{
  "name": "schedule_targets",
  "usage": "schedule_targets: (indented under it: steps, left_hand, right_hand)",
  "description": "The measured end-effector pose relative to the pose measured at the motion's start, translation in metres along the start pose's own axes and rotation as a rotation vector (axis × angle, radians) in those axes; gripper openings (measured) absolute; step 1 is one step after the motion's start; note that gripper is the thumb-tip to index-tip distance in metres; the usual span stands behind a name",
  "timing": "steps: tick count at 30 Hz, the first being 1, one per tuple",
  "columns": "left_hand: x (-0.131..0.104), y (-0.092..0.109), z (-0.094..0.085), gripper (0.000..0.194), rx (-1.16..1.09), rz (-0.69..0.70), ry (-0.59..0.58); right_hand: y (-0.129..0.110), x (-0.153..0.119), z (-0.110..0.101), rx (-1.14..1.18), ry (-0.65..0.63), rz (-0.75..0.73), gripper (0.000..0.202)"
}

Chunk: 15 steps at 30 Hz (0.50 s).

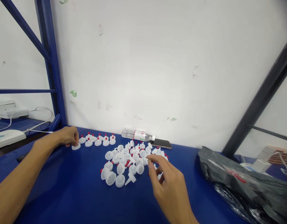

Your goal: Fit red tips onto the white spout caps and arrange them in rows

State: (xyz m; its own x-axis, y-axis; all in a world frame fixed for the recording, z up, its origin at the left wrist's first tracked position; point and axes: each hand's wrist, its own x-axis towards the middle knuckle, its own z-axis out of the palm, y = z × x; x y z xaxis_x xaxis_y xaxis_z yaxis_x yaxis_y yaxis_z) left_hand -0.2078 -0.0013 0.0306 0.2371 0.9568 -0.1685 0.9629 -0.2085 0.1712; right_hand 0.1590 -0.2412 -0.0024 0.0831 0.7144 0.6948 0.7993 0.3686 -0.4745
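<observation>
My left hand point(69, 136) reaches to the far left of the blue table, its fingers closed on the top of a white nozzle cap point(75, 147). The cap's base rests on the table at the left end of two short rows of white nozzle caps with red tips point(98, 142), which stand upright. My right hand point(168, 177) is at the right side of a loose pile of white caps and nozzles point(120, 180), thumb and index fingertips nearly together. Whatever is between those fingertips is too small to tell from the pile behind. Small red tips lie among the pile.
A clear plastic bottle point(140, 135) lies against the wall beside a dark phone point(160, 143). Grey plastic bags point(241, 177) cover the table's right side. At left are a white power strip point(8, 138), cables and a blue rack post point(53, 62).
</observation>
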Motion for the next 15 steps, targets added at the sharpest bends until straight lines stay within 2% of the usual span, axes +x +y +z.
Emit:
schedule_targets:
  steps: [6, 9, 12, 15]
  left_hand:
    - [-0.016, 0.012, -0.017, 0.025, -0.046, -0.038, 0.077]
    - [-0.024, 0.032, -0.024, 0.029, -0.125, 0.055, 0.121]
    - [-0.025, 0.061, -0.017, 0.044, -0.247, 0.239, 0.045]
    - [-0.020, 0.082, 0.000, 0.054, -0.328, 0.342, -0.081]
  right_hand:
    - [0.001, -0.001, 0.001, 0.015, -0.011, 0.003, 0.019]
    - [0.002, -0.001, 0.002, 0.017, -0.017, 0.007, 0.019]
    - [0.002, 0.000, 0.003, 0.016, -0.017, 0.007, 0.018]
    - [0.002, 0.000, 0.003, 0.009, -0.012, 0.007, 0.018]
